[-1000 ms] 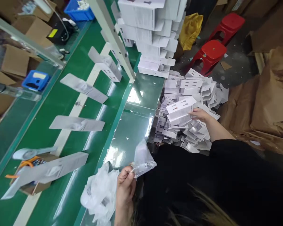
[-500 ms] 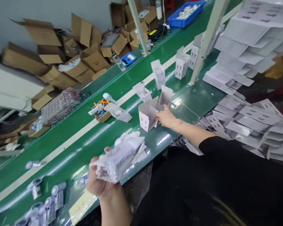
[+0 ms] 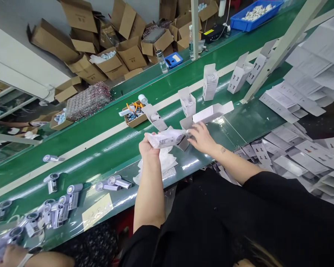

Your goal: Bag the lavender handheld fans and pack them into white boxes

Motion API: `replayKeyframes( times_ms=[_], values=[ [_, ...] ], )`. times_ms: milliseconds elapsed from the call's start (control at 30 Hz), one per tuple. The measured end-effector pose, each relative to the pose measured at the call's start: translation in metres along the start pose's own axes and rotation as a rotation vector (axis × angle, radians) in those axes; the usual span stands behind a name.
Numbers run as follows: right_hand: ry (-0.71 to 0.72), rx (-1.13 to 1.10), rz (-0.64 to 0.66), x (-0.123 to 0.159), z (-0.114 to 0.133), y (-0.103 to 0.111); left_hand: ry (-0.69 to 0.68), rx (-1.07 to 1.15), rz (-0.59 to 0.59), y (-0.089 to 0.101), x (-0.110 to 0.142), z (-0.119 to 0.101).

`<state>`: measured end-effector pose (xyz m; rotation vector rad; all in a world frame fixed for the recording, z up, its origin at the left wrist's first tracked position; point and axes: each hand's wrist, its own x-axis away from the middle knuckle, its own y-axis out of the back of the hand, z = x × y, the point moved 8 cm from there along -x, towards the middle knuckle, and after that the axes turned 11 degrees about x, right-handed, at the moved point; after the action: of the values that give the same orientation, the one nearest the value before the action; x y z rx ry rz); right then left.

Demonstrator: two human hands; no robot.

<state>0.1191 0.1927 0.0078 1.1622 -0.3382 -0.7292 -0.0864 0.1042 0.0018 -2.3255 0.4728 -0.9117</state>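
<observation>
My left hand is closed on a clear plastic bag with a small item inside, held just above the green conveyor belt. Its free end reaches the open flap of a white carton lying on its side. My right hand grips that carton at its open end. Beneath my left wrist lies a small pile of bagged items.
Several open white cartons stand along the belt. Stacks of flat cartons fill the right side. Silver cylindrical parts lie at lower left, beside another person's hand. A small box of tools and brown cardboard boxes lie beyond.
My left hand rose from the near edge and carried the bagged item to the carton's mouth. My right hand tipped the carton onto its side. Camera swung left.
</observation>
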Motion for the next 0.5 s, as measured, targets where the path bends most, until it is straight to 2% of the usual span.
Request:
replayKeyframes(
  times_ms=[67, 133, 167, 267, 333, 433, 500],
  values=[
    [0.193, -0.119, -0.078, -0.002, 0.019, 0.019, 0.029, 0.016, 0.065, -0.005, 0.008, 0.004],
    [0.379, -0.207, -0.067, -0.008, 0.037, 0.019, 0.052, -0.008, 0.178, -0.018, 0.02, 0.011],
    [0.426, -0.235, -0.048, -0.012, 0.043, 0.013, 0.029, -0.036, 0.243, -0.024, 0.027, 0.012],
    [0.404, -0.264, -0.037, -0.026, 0.044, -0.015, -0.219, -0.255, 0.442, -0.04, 0.05, 0.009],
    [0.35, -0.233, -0.063, -0.029, 0.04, -0.028, -0.454, -0.576, 0.539, -0.045, 0.065, 0.008],
    [0.326, -0.175, -0.06, -0.025, 0.039, -0.028, -0.712, -1.073, 0.539, -0.039, 0.077, 0.01],
    [0.454, -0.204, 0.047, -0.025, 0.046, -0.02, -0.759, -1.149, 0.413, -0.026, 0.074, -0.001]
  ],
)
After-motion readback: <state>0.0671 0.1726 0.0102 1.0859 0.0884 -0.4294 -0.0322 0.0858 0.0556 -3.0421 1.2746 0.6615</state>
